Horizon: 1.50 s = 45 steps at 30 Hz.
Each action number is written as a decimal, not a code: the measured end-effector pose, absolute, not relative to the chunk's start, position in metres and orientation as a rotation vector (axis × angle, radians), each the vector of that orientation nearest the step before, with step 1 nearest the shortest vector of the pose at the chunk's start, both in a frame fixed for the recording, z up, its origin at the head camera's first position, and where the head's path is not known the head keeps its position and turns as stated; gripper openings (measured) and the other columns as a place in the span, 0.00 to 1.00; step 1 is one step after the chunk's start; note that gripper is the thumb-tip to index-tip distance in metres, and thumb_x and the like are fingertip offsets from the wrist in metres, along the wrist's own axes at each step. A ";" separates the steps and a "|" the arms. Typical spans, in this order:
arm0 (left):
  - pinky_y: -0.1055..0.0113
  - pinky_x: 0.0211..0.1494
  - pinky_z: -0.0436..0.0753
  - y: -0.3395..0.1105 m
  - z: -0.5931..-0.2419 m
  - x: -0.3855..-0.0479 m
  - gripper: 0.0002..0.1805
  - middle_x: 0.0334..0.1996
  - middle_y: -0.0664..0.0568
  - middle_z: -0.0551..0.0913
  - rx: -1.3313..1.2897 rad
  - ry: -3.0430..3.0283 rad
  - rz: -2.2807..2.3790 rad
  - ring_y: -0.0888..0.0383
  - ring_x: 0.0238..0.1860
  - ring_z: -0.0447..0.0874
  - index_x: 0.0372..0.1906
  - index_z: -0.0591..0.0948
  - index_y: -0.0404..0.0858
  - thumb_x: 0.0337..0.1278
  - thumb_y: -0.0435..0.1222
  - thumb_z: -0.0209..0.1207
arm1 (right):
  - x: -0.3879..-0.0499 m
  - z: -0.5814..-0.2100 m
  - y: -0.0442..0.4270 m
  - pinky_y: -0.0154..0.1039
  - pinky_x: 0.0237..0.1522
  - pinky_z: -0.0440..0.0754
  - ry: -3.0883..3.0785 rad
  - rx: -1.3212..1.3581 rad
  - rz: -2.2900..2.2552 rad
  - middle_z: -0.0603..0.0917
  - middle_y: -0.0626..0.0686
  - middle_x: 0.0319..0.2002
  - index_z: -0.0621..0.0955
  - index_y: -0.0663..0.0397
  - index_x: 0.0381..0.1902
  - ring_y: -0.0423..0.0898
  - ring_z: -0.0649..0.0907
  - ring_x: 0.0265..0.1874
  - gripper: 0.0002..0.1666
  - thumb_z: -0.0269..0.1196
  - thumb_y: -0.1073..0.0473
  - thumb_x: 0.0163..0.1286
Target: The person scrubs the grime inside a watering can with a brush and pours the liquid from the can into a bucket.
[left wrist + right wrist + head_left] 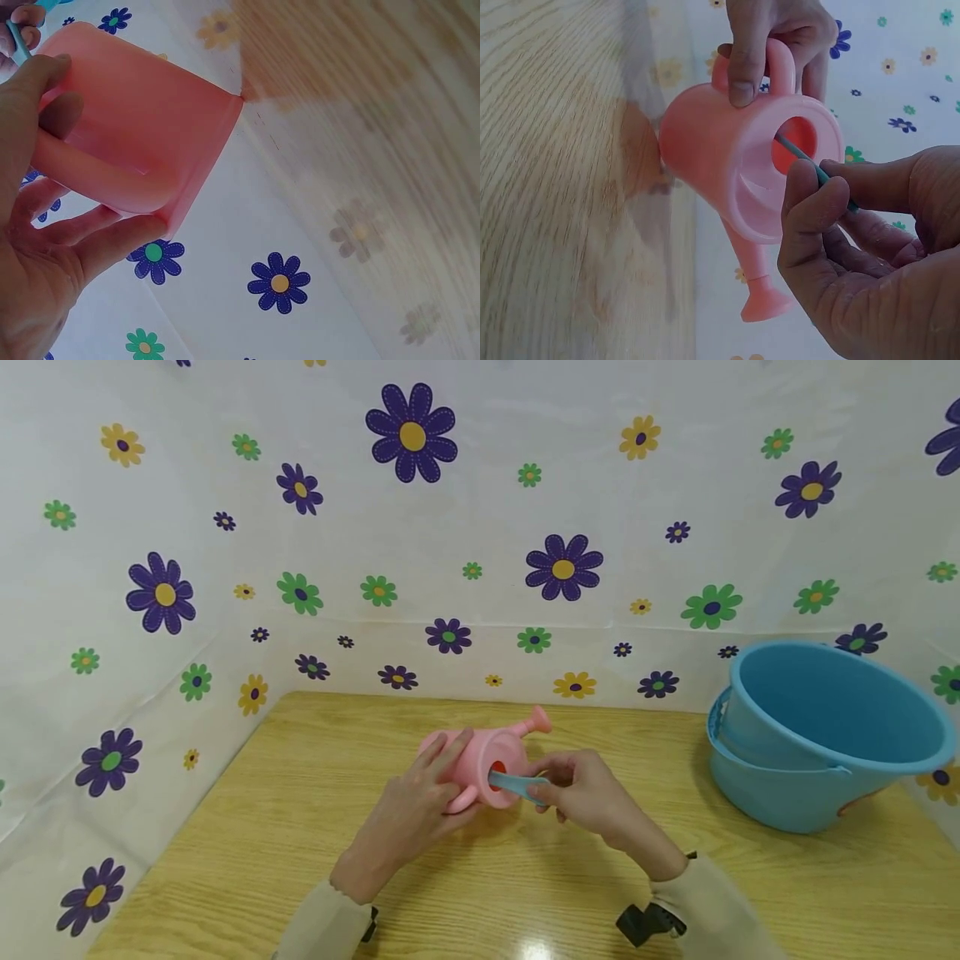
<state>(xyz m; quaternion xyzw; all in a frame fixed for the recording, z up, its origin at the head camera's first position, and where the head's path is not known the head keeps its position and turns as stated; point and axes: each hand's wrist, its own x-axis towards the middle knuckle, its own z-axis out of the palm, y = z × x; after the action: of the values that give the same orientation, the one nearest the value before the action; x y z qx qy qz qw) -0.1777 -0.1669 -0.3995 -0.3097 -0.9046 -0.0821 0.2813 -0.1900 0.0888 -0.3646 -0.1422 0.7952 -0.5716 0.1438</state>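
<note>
A pink toy watering can (pixel 478 758) lies tipped on its side, its round top opening turned toward my right hand. My left hand (pixel 405 810) grips the can by its handle and body, fingers spread over the side. Between thumb and fingers, my right hand (pixel 592 793) pinches a slim light-blue plastic tool (pixel 516 783). The tool's far end goes into the opening, as the right wrist view also shows; that end is hidden inside the can (pixel 705 142). The can's spout (pixel 763 300) points away from my hands.
A large light-blue bucket (pixel 780 797) with its carrying handle hanging down stands at the right side of the wooden table (pixel 300 777). Behind and to the left hangs a white sheet (pixel 465 510) printed with purple, green and yellow flowers.
</note>
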 end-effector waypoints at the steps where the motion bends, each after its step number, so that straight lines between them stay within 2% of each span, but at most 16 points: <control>1: 0.63 0.31 0.90 -0.167 -0.399 -0.178 0.23 0.68 0.45 0.79 -0.830 -2.426 -0.221 0.39 0.64 0.80 0.49 0.90 0.38 0.56 0.50 0.73 | -0.190 -0.364 0.087 0.30 0.22 0.75 2.313 -0.422 -1.639 0.87 0.57 0.29 0.85 0.64 0.49 0.42 0.79 0.24 0.12 0.65 0.65 0.71; 7: 0.63 0.30 0.90 -0.166 -0.399 -0.177 0.23 0.68 0.45 0.79 -0.833 -2.434 -0.223 0.39 0.65 0.79 0.50 0.90 0.39 0.56 0.50 0.73 | -0.190 -0.365 0.081 0.29 0.21 0.73 2.382 -0.473 -1.602 0.86 0.55 0.28 0.86 0.63 0.48 0.42 0.79 0.24 0.11 0.64 0.66 0.70; 14: 0.63 0.30 0.90 -0.166 -0.399 -0.178 0.23 0.68 0.45 0.79 -0.839 -2.417 -0.212 0.39 0.64 0.80 0.49 0.90 0.38 0.56 0.50 0.73 | -0.193 -0.366 0.073 0.30 0.21 0.70 2.493 -0.593 -1.489 0.87 0.58 0.31 0.87 0.59 0.48 0.42 0.78 0.23 0.11 0.64 0.66 0.70; 15: 0.63 0.30 0.90 -0.166 -0.399 -0.178 0.22 0.68 0.45 0.79 -0.840 -2.416 -0.214 0.39 0.64 0.80 0.49 0.90 0.38 0.56 0.49 0.73 | -0.193 -0.366 0.073 0.30 0.21 0.69 2.512 -0.621 -1.468 0.87 0.57 0.31 0.87 0.58 0.47 0.42 0.78 0.23 0.11 0.63 0.66 0.70; 16: 0.63 0.30 0.90 -0.166 -0.399 -0.178 0.20 0.68 0.45 0.79 -0.843 -2.417 -0.216 0.39 0.64 0.80 0.44 0.91 0.36 0.56 0.49 0.73 | -0.194 -0.366 0.072 0.30 0.21 0.69 2.531 -0.648 -1.449 0.87 0.56 0.32 0.87 0.58 0.47 0.41 0.78 0.23 0.11 0.63 0.67 0.69; 20: 0.63 0.31 0.90 -0.166 -0.399 -0.177 0.21 0.69 0.45 0.79 -0.840 -2.428 -0.225 0.39 0.65 0.79 0.45 0.90 0.36 0.57 0.49 0.73 | -0.195 -0.366 0.072 0.29 0.22 0.71 2.642 -0.736 -1.354 0.87 0.51 0.31 0.88 0.56 0.45 0.40 0.77 0.23 0.10 0.64 0.68 0.69; 22: 0.63 0.32 0.90 -0.165 -0.399 -0.177 0.21 0.68 0.45 0.79 -0.839 -2.431 -0.223 0.39 0.65 0.79 0.46 0.90 0.36 0.57 0.49 0.73 | -0.194 -0.366 0.072 0.29 0.26 0.75 2.729 -0.835 -1.282 0.88 0.49 0.33 0.88 0.55 0.43 0.39 0.77 0.25 0.09 0.65 0.69 0.69; 23: 0.62 0.33 0.90 -0.165 -0.399 -0.177 0.23 0.68 0.45 0.79 -0.839 -2.431 -0.218 0.39 0.65 0.79 0.50 0.89 0.38 0.57 0.49 0.73 | -0.194 -0.366 0.072 0.29 0.29 0.78 2.777 -0.900 -1.236 0.89 0.48 0.34 0.88 0.55 0.43 0.39 0.78 0.26 0.09 0.65 0.69 0.69; 26: 0.62 0.33 0.91 -0.165 -0.399 -0.177 0.22 0.68 0.45 0.79 -0.845 -2.435 -0.203 0.39 0.65 0.80 0.50 0.90 0.38 0.57 0.49 0.72 | -0.193 -0.367 0.073 0.31 0.38 0.84 2.920 -1.128 -1.078 0.91 0.49 0.38 0.88 0.54 0.44 0.39 0.81 0.30 0.09 0.67 0.69 0.68; 28: 0.61 0.34 0.91 -0.165 -0.399 -0.177 0.22 0.69 0.45 0.79 -0.844 -2.443 -0.198 0.38 0.65 0.80 0.50 0.90 0.38 0.58 0.50 0.72 | -0.193 -0.368 0.073 0.33 0.40 0.87 3.001 -1.259 -0.963 0.91 0.49 0.39 0.88 0.53 0.45 0.40 0.83 0.31 0.10 0.68 0.69 0.67; 36: 0.60 0.34 0.91 -0.164 -0.398 -0.176 0.21 0.70 0.45 0.78 -0.840 -2.468 -0.191 0.37 0.66 0.79 0.48 0.90 0.39 0.59 0.50 0.71 | -0.191 -0.370 0.074 0.32 0.31 0.85 3.213 -1.549 -0.489 0.87 0.52 0.37 0.85 0.47 0.41 0.44 0.84 0.31 0.17 0.72 0.73 0.59; 39: 0.63 0.31 0.90 -0.164 -0.398 -0.177 0.18 0.69 0.44 0.78 -0.841 -2.466 -0.184 0.37 0.66 0.79 0.31 0.89 0.36 0.58 0.50 0.71 | -0.191 -0.368 0.074 0.30 0.29 0.83 3.239 -1.625 -0.385 0.85 0.52 0.36 0.85 0.47 0.40 0.44 0.82 0.30 0.19 0.72 0.75 0.57; 42: 0.66 0.28 0.89 -0.164 -0.398 -0.176 0.24 0.69 0.43 0.78 -0.842 -2.463 -0.184 0.36 0.66 0.79 0.16 0.78 0.40 0.58 0.49 0.72 | -0.192 -0.367 0.073 0.30 0.29 0.82 3.272 -1.702 -0.277 0.83 0.51 0.35 0.85 0.47 0.40 0.43 0.80 0.31 0.21 0.71 0.77 0.55; 43: 0.66 0.27 0.88 -0.164 -0.398 -0.176 0.26 0.69 0.43 0.78 -0.843 -2.463 -0.181 0.36 0.66 0.79 0.14 0.74 0.42 0.58 0.49 0.71 | -0.192 -0.367 0.073 0.30 0.30 0.82 3.280 -1.717 -0.256 0.83 0.51 0.34 0.85 0.46 0.40 0.43 0.79 0.31 0.21 0.70 0.77 0.55; 45: 0.66 0.27 0.88 -0.164 -0.398 -0.177 0.25 0.69 0.43 0.78 -0.843 -2.459 -0.175 0.36 0.65 0.79 0.14 0.75 0.42 0.59 0.49 0.71 | -0.192 -0.367 0.072 0.30 0.32 0.82 3.291 -1.724 -0.221 0.82 0.50 0.34 0.85 0.46 0.39 0.44 0.78 0.32 0.21 0.70 0.77 0.55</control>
<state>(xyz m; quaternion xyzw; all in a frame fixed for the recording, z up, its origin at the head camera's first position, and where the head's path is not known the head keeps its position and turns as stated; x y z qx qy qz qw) -0.1766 -0.1643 -0.3980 -0.3121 -0.9102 -0.0648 0.2647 -0.1921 0.0724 -0.3666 -0.4440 0.8473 -0.0568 -0.2860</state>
